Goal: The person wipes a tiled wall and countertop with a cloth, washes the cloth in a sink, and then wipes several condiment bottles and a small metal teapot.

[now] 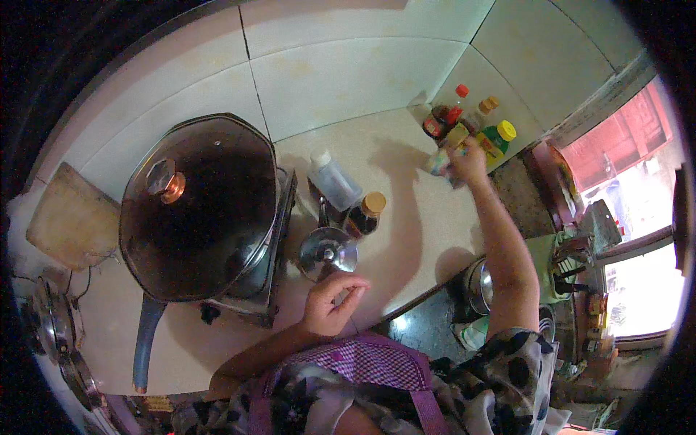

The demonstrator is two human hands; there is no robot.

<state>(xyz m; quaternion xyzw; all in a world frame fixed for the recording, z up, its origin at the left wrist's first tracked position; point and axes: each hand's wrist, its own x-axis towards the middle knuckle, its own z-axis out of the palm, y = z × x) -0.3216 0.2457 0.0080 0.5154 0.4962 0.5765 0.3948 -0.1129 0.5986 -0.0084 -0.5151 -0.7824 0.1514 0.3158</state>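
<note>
My right hand (pixel 467 160) reaches to the bottles in the counter's corner, its fingers on a small pale packet or container (pixel 438 162) that is blurred. Close by stand a red-capped bottle (pixel 457 109), a bottle with a brown cap (pixel 484 115) and a green bottle with a yellow cap (pixel 496 140). My left hand (pixel 334 304) is curled near my apron, thumb and fingertips close together, with nothing seen in it. Just beyond it lies a round shiny metal lid or ladle (pixel 328 253), beside a brown-capped dark bottle (pixel 365 215) and a translucent white-capped bottle (pixel 334 182).
A large pan with a glass lid (pixel 217 217) sits on a stove (pixel 272 293) at left, its handle (pixel 147 342) pointing towards me. A cutting board (pixel 76 217) leans at the far left. Metal bowls (pixel 480 285) stand by the dark sink area (pixel 424 326) at right.
</note>
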